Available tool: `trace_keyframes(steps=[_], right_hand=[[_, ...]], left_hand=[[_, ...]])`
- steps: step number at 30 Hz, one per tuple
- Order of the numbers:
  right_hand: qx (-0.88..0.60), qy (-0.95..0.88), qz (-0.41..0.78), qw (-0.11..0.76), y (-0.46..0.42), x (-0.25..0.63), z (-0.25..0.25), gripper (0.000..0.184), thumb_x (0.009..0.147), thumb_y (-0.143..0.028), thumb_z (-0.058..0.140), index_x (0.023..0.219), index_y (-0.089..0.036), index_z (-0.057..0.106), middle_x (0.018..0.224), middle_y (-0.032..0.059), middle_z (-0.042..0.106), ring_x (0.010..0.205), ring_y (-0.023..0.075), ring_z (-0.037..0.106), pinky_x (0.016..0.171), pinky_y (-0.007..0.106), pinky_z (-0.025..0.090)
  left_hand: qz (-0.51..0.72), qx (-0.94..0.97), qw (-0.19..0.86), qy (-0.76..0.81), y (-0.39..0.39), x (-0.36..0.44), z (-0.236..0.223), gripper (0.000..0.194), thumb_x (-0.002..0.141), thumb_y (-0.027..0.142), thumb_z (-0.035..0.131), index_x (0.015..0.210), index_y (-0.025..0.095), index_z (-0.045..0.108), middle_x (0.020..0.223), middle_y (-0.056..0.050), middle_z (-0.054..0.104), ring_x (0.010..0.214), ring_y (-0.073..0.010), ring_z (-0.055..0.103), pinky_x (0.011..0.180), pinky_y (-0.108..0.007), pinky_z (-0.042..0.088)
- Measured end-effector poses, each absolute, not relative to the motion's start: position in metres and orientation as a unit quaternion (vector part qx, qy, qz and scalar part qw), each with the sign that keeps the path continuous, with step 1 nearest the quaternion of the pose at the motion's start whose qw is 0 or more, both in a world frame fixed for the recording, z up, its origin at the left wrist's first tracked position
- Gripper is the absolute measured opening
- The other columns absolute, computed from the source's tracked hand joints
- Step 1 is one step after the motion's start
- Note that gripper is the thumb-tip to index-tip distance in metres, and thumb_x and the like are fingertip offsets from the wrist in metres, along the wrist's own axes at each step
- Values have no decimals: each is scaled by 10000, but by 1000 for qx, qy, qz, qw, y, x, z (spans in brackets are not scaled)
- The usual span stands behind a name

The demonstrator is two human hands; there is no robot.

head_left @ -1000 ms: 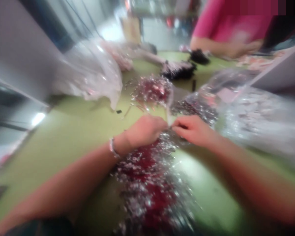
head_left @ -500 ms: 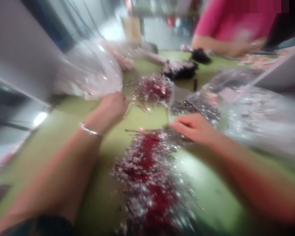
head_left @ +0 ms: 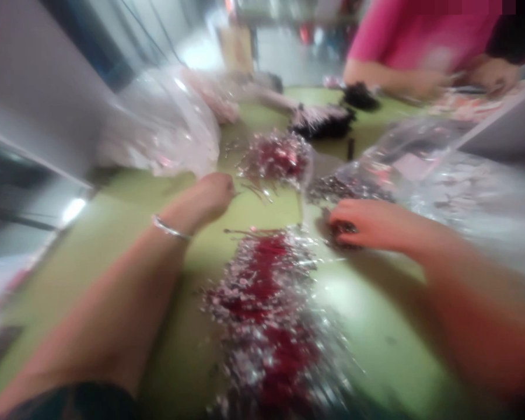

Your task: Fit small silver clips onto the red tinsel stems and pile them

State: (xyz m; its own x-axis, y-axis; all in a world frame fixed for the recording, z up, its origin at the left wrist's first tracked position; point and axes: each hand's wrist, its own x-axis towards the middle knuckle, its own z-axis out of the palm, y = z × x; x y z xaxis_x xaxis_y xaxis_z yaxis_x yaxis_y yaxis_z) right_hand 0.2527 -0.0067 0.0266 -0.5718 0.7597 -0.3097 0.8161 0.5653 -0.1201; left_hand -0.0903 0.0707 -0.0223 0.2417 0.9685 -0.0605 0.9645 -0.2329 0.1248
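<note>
Tabletop: green (head_left: 118, 227), running under everything within reach; blur softens the whole view.
Pale plastic bag: heaped (head_left: 166, 128) at the far left, just beyond the left hand.
Left hand: reaching forward (head_left: 214, 193), a bracelet (head_left: 170, 228) at its wrist; fingers curled in with little gap between them, their tips near the loose strands. Whether they have hold of one, I cannot tell.
Laid-out strands: red middles with silvery ends (head_left: 266, 280), lying crosswise in a long band down the centre, towards the wearer. This part looks done, though the count is too blurred to judge.
Loose clump: similar red and silver strands (head_left: 280, 156) bunched beyond the band, a few stray ones in front; apparently the portion left to handle.
Black-tipped bundle: pink and black (head_left: 322, 123), behind the clump, apart from both hands.
Right hand: beside the band's upper right (head_left: 367, 223), fingers bent with a small gap, dark bits at or beneath their tips; gripped or merely touched, I cannot tell.
Co-worker: a pink sleeve (head_left: 378, 32) across the tabletop.
Clear plastic bag: spread wide (head_left: 464, 198) at the right, beyond the right hand.
</note>
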Motion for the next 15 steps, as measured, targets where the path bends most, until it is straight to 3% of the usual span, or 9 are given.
trace_keyframes(steps=[7,10,13,15], right_hand=[[485,873,-53,30,4,247,6,210,868,-237,472,788,-204,663,817,77,626,733,200,562,652,341,403],[512,858,-42,-13,6,247,3,179,847,-187,486,759,-200,642,801,81,641,755,216,568,669,349,412],[539,833,-71,-102,2,244,7,137,833,-177,527,873,-205,655,838,70,671,768,218,591,680,348,433],[555,805,-116,-175,-4,239,11,226,834,-200,568,1044,-217,650,868,54,694,756,206,611,691,346,456]], left_hand=[[140,788,137,583,57,-75,-2,100,806,211,527,714,190,562,732,-49,638,643,-154,541,611,-269,401],[208,749,226,587,47,-60,12,51,783,154,547,748,181,573,701,-33,618,618,-131,540,596,-265,414],[262,692,361,568,37,-45,18,131,832,184,555,952,171,608,720,-36,628,577,-110,536,546,-255,424],[277,682,408,541,30,-36,17,191,886,255,543,1041,172,618,720,-39,632,564,-101,527,520,-244,416]])
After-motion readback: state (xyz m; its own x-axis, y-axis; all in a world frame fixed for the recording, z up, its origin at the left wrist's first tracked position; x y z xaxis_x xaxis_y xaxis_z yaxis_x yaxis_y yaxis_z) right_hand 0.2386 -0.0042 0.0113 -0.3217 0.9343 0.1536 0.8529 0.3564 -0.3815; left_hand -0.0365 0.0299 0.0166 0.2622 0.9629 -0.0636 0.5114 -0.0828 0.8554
